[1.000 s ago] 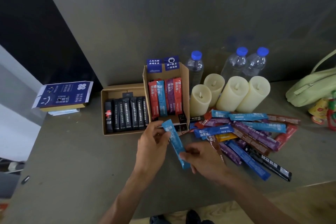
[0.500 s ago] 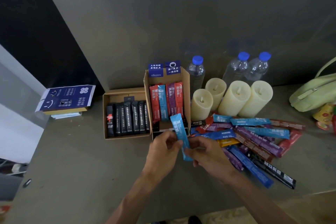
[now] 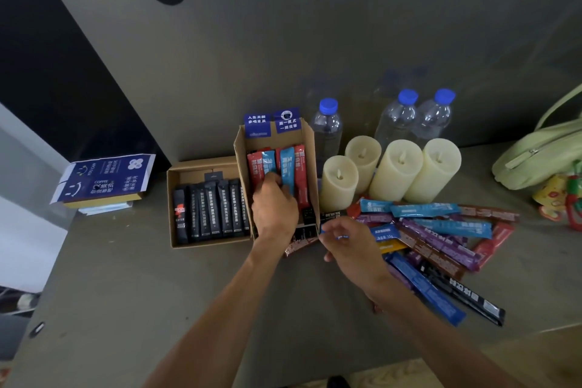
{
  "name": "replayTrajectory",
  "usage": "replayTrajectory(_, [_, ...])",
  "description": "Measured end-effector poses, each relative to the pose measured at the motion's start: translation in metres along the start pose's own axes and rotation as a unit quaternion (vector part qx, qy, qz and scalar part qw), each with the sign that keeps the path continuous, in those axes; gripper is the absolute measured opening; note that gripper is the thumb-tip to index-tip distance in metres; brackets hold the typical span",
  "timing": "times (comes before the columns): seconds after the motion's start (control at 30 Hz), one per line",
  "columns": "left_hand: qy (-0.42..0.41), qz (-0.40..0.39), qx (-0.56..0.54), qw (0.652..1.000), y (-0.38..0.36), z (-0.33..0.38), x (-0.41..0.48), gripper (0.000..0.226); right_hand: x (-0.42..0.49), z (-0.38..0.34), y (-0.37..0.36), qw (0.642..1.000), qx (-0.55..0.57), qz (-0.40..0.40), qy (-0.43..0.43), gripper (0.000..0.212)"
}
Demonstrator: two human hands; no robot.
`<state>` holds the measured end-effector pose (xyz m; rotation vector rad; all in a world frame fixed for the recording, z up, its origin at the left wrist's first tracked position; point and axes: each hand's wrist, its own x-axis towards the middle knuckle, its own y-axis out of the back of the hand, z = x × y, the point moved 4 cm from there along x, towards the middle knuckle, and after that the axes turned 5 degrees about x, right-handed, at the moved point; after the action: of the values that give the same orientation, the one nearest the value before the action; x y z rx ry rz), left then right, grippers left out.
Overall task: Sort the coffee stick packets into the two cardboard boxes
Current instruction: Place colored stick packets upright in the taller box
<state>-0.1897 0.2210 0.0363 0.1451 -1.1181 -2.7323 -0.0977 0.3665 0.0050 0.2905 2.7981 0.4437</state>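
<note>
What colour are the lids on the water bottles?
The bottle caps are blue; head view shows them best.

Dim, flat indoor light, soft shadows, wide-angle bending at the edges, slight overall softness

black packets [image 3: 214, 211] upright, left box [image 3: 189, 172]; coloured packets [image 3: 299, 170] upright, right box [image 3: 242, 154]; loose pile [image 3: 441, 230] beside.

The left forearm [image 3: 226, 302] climbs from the bottom edge, left of centre, and the right forearm [image 3: 425, 315] comes in from the lower right; both are bare. The left hand [image 3: 274, 207] sits just left of the frame's centre, back turned up, fingers bent down and away (the knuckles hide whether they pinch anything). The right hand [image 3: 348, 244] lies just beside it, slightly lower and to the right, with fingers curled and thumb and forefinger tips close together.
</note>
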Motion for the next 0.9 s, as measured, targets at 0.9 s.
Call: replayTrajectory(0.9, [-0.099, -0.034, 0.195, 0.975, -0.023, -0.016, 0.000, 0.054, 0.017, -0.002, -0.005, 0.998, -0.059, -0.024, 0.017, 0.010])
